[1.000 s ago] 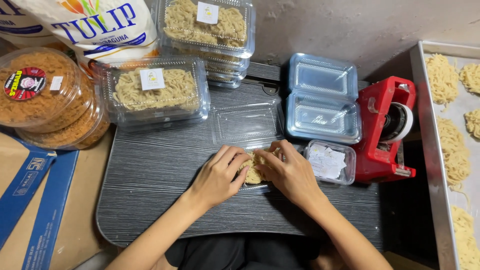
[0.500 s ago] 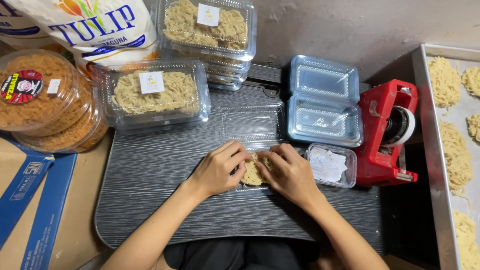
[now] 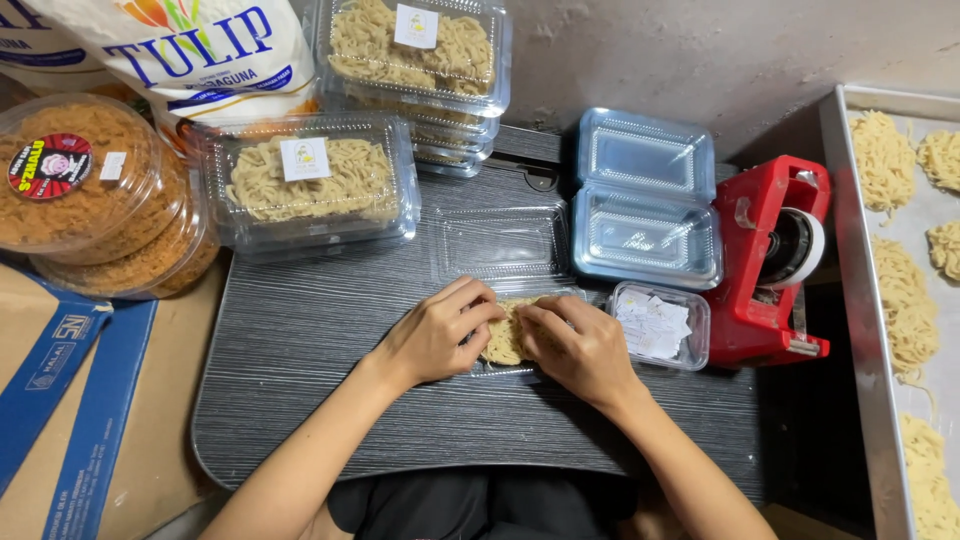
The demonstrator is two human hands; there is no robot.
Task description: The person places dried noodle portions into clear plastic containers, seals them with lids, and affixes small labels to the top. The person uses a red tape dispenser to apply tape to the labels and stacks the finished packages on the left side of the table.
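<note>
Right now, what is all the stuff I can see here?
Open clear box: one, lid flung back, noodles pressed in its base, under the hands.
Packed noodle boxes: one labelled at, a stack behind.
Empty clear boxes: a stack, open, beside the red tape dispenser.
Small tub of white labels: one.
Round tubs of brown crumbs: stacked, left.
Flour sack: white, top left.
Metal tray: noodle nests, right.
Grey lap table: one.
Left hand and right hand: both on the noodles.
</note>
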